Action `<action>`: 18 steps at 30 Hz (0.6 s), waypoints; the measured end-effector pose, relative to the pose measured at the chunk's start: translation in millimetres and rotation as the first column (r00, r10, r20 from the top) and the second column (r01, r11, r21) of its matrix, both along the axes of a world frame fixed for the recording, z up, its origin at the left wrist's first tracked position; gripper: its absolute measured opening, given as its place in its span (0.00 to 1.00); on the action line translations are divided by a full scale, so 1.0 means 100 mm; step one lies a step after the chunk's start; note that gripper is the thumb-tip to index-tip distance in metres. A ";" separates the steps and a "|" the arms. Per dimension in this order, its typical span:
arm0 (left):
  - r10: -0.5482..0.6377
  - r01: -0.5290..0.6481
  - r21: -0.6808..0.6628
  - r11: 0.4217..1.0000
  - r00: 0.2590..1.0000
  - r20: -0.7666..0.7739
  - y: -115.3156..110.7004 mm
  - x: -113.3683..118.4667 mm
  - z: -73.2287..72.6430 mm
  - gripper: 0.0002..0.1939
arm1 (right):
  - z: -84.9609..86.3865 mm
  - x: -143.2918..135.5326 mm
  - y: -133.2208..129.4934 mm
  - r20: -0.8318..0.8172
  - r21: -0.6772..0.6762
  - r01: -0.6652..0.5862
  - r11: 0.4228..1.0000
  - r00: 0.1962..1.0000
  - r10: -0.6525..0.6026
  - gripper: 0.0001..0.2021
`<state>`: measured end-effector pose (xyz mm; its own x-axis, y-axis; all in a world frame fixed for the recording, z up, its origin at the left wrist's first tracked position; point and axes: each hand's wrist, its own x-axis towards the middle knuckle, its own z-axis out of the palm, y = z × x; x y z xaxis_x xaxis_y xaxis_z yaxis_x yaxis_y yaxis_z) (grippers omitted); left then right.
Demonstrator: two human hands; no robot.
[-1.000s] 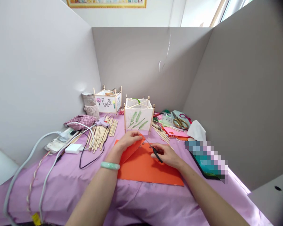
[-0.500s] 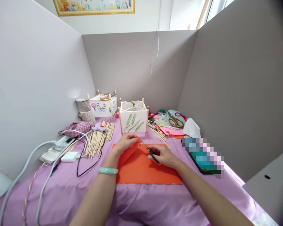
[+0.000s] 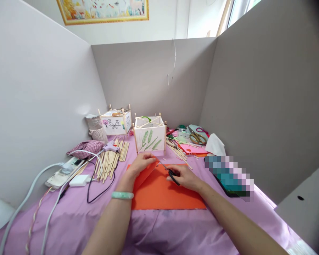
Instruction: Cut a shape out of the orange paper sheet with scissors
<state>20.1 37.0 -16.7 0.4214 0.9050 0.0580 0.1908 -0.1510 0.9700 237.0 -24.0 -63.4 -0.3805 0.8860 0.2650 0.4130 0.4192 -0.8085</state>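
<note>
My left hand (image 3: pixel 143 163) pinches a raised piece of orange paper (image 3: pixel 146 174) near its upper tip. My right hand (image 3: pixel 183 176) is closed on black-handled scissors (image 3: pixel 172 176), whose blades point up and left to the edge of that piece, close to my left fingertips. Beneath both hands lies a larger orange sheet (image 3: pixel 172 194), flat on the purple cloth. Just beyond my hands stands a white paper lantern box (image 3: pixel 150 139) with a stick frame and green plant drawings on its side.
Wooden sticks (image 3: pixel 108 163) and a glue gun (image 3: pixel 111 146) lie at the left, with cables and a power strip (image 3: pixel 61 175). A second lantern box (image 3: pixel 114 124) stands behind. Gold scissors (image 3: pixel 196 136), coloured paper and a phone (image 3: pixel 228 177) are at the right.
The view has tilted up slightly, so the scene sits a little lower. Both hands keep nearly the same hold on the paper and scissors.
</note>
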 end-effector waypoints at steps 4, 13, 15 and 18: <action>0.003 -0.003 -0.005 1.000 1.000 -0.001 -0.01 0.00 0.01 0.11 | -0.01 0.01 0.01 0.007 -0.003 -0.002 1.000 1.000 0.002 0.21; -0.001 0.001 0.004 1.000 1.000 -0.021 0.01 -0.01 -0.02 0.12 | -0.03 0.03 0.02 0.014 0.013 0.008 1.000 1.000 -0.009 0.21; -0.005 0.005 0.001 1.000 1.000 -0.030 0.02 -0.02 -0.03 0.11 | -0.04 0.03 0.02 0.013 0.012 0.012 1.000 1.000 -0.012 0.21; 0.001 -0.002 -0.010 1.000 0.999 -0.040 0.03 -0.02 -0.04 0.11 | -0.05 0.04 0.03 0.017 0.021 0.017 1.000 1.000 -0.018 0.21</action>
<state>18.3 39.8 -20.5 0.4217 0.9061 0.0323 0.2301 -0.1414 0.9629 241.3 -21.3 -68.9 -0.3697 0.8868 0.2773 0.4345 0.4288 -0.7921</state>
